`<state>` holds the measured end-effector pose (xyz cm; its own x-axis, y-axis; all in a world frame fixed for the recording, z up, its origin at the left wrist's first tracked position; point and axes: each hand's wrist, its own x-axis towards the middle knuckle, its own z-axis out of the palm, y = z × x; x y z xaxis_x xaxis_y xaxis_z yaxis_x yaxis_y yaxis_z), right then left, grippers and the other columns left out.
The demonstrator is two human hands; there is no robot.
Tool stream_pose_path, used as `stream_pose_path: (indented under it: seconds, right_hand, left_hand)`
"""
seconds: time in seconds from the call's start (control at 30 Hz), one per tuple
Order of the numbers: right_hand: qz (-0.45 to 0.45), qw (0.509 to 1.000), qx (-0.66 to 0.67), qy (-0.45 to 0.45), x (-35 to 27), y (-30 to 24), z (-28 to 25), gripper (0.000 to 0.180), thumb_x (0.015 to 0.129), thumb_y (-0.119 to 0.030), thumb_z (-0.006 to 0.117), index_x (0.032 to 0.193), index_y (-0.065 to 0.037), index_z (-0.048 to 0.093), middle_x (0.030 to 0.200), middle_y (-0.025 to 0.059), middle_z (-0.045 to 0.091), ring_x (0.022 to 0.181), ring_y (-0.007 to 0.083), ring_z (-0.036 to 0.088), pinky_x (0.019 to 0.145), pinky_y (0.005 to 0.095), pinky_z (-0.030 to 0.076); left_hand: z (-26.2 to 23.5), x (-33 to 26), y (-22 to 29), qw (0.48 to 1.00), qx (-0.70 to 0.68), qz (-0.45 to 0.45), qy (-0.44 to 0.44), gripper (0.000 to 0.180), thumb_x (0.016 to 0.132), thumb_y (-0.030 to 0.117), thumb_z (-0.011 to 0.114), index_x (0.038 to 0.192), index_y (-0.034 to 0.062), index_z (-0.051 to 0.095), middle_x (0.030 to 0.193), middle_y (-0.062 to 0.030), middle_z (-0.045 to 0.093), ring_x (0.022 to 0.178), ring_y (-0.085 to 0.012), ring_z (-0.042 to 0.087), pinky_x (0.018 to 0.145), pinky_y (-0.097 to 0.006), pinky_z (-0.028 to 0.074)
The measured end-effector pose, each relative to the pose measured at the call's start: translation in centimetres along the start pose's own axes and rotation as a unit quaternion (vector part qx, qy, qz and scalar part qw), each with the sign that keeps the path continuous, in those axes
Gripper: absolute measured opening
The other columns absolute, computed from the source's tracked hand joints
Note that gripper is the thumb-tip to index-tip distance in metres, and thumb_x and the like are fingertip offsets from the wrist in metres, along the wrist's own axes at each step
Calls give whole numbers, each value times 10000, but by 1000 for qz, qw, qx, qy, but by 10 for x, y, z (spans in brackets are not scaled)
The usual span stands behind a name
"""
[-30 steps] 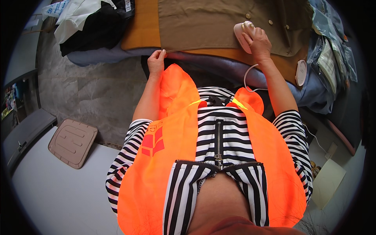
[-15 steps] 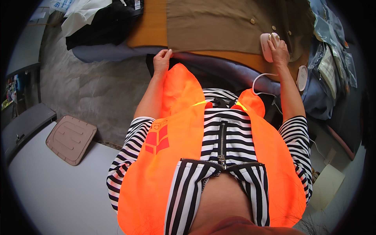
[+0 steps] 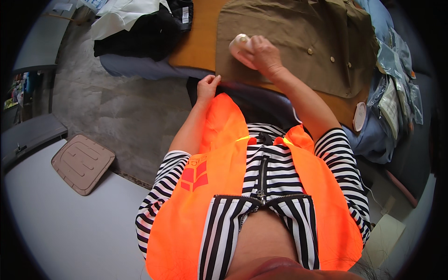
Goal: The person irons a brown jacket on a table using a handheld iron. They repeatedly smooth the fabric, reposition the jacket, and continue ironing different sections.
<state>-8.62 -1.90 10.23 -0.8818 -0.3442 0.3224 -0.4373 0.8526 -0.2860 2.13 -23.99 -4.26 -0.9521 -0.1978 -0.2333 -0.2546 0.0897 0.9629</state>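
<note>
The right hand (image 3: 267, 56) is gripping a handheld iron (image 3: 241, 51), the left hand (image 3: 208, 87) pinching a brown coat (image 3: 301, 35) at its seven-o'clock corner, likely the soft cloth's surest hold.

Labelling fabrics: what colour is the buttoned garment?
The buttoned garment is brown, clearest in head view.

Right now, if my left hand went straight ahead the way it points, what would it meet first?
Your left hand would first meet the brown garment, at its near left corner; they may be touching, but depth is unclear.
</note>
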Motion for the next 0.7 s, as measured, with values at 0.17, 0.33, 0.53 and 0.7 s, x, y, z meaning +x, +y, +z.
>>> stream_pose_path:
  seconds: [0.17,0.33,0.53,0.7]
  right_hand:
    - [-33,999,-18,-18,12,-18,21,496,836,-504,744,987,-67,564,936,110,644,885,310,677,712,415,564]
    - [-10,999,-44,-32,16,1,18,481,839,-496,740,987,-73,566,957,105,644,896,307,672,716,413,558]
    - [34,997,-67,-14,12,31,14,487,857,-519,715,1013,-85,560,965,108,641,890,310,668,708,434,548]
    - [91,990,-112,1,10,69,9,528,858,-578,696,1019,-95,556,984,103,648,926,302,679,734,438,557]
  left_hand:
    - [-3,-4,6,1000,20,5,-6,292,929,278,734,842,0,706,715,-8,684,662,-68,577,641,-269,476]
    - [-3,-3,12,999,47,2,-2,287,926,271,731,840,-3,709,718,-19,698,668,-73,601,648,-271,488]
    - [-4,-3,12,999,52,-10,-3,296,915,280,734,818,1,709,716,-31,705,663,-86,620,651,-280,496]
    - [-5,-4,14,997,78,-14,-5,288,919,274,729,819,5,709,724,-16,699,675,-77,609,657,-269,488]
